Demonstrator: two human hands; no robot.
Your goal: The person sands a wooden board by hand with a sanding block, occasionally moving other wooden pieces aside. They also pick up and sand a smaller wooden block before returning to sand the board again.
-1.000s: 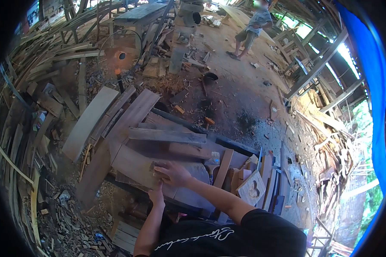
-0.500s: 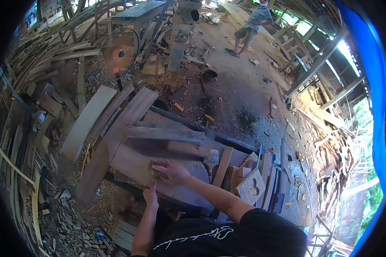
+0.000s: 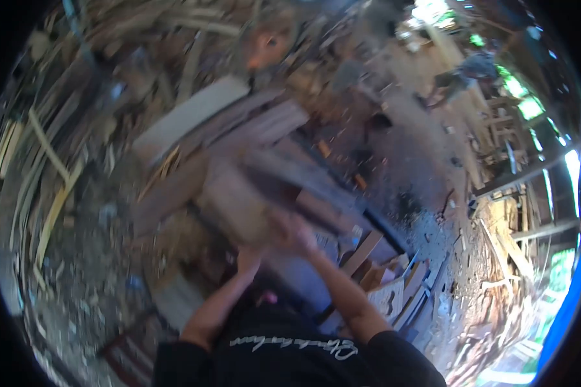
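A wide wooden board (image 3: 232,197) lies across the workbench in front of me, blurred by motion. My left hand (image 3: 248,259) is at the board's near end, its fingers smeared. Just right of it, my right hand (image 3: 292,233) reaches over the same end, also blurred. Something small and brownish seems to be between the hands, too unclear to name. Beyond the board, a longer plank (image 3: 303,171) lies at an angle on the bench.
Several planks (image 3: 197,116) stick out at the upper left. A pale piece with a cut-out shape (image 3: 387,300) and narrow wood pieces sit at the bench's right. Scrap wood (image 3: 90,245) covers the floor at left. Another person (image 3: 461,77) is at the upper right.
The whole view has turned and blurred, and the bench appears rotated. My forearms now reach in from both sides, with both hands still at the wide board.
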